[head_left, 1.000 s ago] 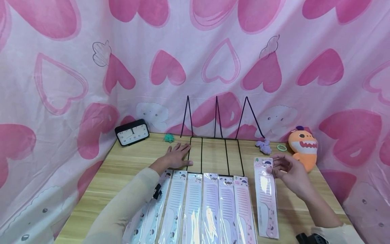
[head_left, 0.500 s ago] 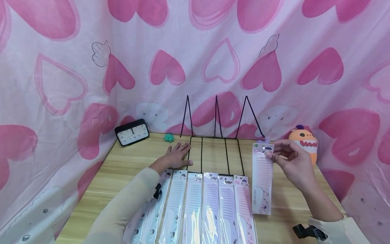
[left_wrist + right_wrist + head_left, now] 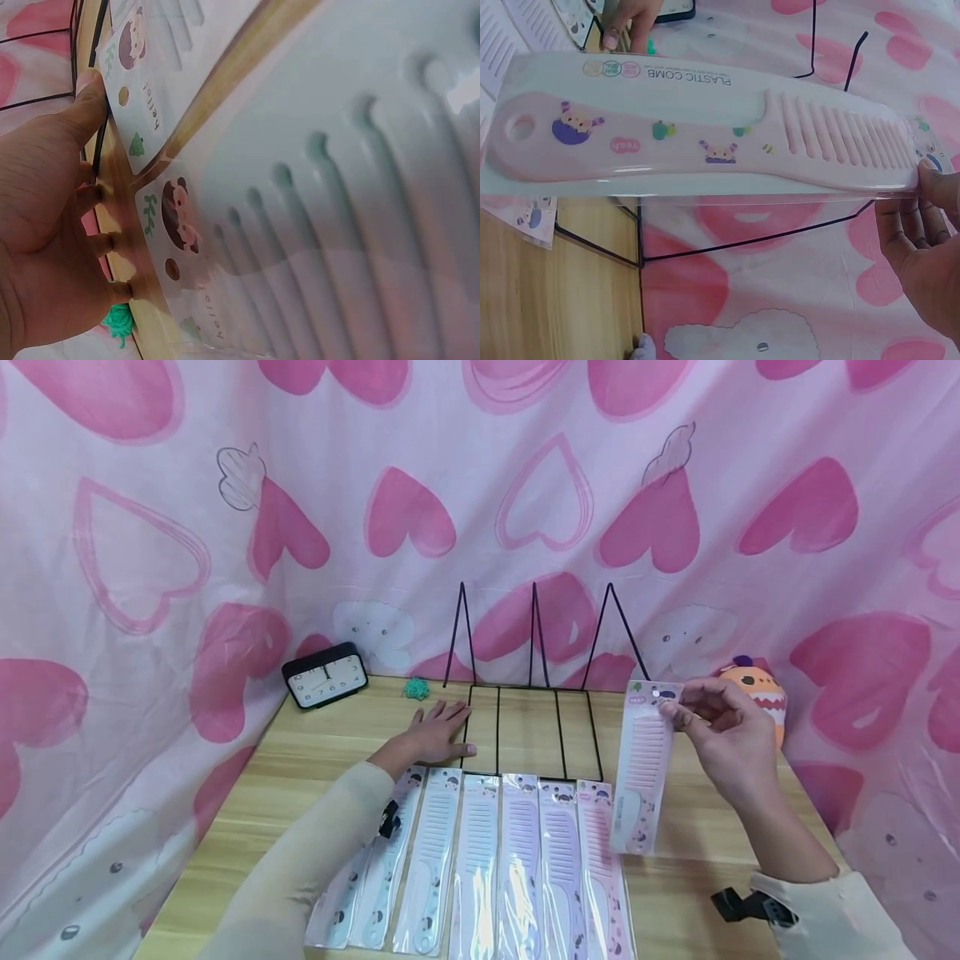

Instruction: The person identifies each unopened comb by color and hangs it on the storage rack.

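The right hand [image 3: 723,735] pinches a packaged comb [image 3: 642,768] by its top, long axis hanging down, right of the rack [image 3: 534,727]. The left hand [image 3: 438,737] lies flat, fingers loose, at the rack's left edge.

A pale pink packaged comb [image 3: 642,768], printed with small cartoon figures, is seen against a cloth backdrop [image 3: 150,527] patterned with pink hearts. A black wire rack [image 3: 534,693] and a black-framed clock [image 3: 325,675] are seen on the light wood-grain table [image 3: 285,793].

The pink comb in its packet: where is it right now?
In the head view, the pink comb hangs from the right hand, right of the wire rack.
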`<state>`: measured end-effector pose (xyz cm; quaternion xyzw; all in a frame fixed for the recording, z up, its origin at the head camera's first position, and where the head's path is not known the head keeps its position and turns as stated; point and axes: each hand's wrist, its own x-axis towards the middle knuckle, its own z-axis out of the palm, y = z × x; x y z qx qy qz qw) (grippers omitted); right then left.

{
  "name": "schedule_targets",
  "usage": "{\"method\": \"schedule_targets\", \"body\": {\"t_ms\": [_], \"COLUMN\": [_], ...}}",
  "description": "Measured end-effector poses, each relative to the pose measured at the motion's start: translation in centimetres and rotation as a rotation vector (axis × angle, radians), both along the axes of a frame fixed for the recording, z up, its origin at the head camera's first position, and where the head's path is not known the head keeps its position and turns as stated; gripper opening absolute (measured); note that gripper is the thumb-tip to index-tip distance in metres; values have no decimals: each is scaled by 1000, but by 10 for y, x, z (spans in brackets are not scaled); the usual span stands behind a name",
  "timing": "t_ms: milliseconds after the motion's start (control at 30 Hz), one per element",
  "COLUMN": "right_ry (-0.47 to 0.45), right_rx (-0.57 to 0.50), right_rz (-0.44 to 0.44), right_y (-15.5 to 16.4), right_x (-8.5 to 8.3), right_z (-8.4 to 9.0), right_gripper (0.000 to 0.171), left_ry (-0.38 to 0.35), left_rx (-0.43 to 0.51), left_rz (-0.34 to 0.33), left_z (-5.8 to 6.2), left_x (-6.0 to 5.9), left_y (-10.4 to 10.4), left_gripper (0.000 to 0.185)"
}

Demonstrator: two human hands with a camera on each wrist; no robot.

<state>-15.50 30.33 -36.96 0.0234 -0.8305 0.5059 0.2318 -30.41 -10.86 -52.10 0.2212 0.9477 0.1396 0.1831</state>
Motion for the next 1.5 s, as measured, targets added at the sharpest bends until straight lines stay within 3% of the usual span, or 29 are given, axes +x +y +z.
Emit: {"method": "schedule_targets", "body": {"t_ms": [267,533,667,700,767,900,933,1033,1200,1500], "right_ry": [-4,-49,-97,-103,-116,-78,-71,-69,-73,-37], "right_rx": [-20,-7,-23,-32,-37,-57,-55,-60,-81,-107], "right_rz": [-3,1,-35,-40,-50,-47,-52,-59,-73,-89], "right_y": [-3,-4,-6,-7,-8,-10,-10,-9,-9,-15], "right_x": [-6,-26,-38,-41,-47,-58,-60,-68,-81,-103], "right_z": [0,-3,-2,-2,-1,-1,-1,-2,-5,-4], "right_gripper": [33,28,24,24,23,22,22,24,24,28], "left_ry": [-36,-41,-28,-16,-14,-7,-19,-17,-1,9], "left_rx": [10,-3,-4,8,5,24,18,25,30,20], "left_rz": [12,27,21,11,3,-10,-4,-7,-4,-5], "left_z": [-14,-20,-12,-14,-7,-6,-1,-5,-22,-24], "left_x": [-11,-16,-10,-10,-5,-4,-2,-3,-9,-13], "left_y": [-1,-1,0,-2,-2,-4,-2,-3,-5,-5], "left_gripper": [96,96,97,98,97,98,96,98,102,103]}}
